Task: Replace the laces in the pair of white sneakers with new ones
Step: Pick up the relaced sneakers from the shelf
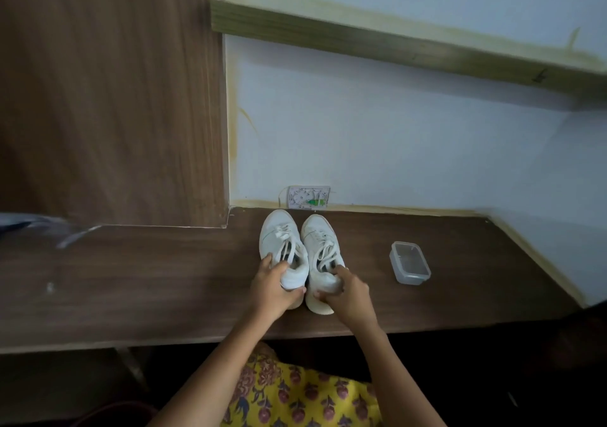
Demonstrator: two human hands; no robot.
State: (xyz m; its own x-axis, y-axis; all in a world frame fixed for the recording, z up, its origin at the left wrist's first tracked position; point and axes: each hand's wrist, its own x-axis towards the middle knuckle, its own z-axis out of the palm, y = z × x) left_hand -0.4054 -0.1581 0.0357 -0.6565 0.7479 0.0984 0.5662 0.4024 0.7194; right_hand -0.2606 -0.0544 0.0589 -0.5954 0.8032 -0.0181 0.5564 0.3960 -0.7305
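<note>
You have the 2 white sneakers side by side on the brown table [147, 282], toes toward the wall, laces [285, 241] still threaded. Your left hand [275, 284] curls its fingers [267, 260] round the heel of the left sneaker [279, 239], and your right hand [345, 290] grips the heel of the right sneaker [317, 234]. A clear plastic container [410, 262] sits to the right, well apart.

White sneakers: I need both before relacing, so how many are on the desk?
2. The left white laced sneaker sits under the left hand; the right white laced sneaker beside it, under the right hand.
</note>
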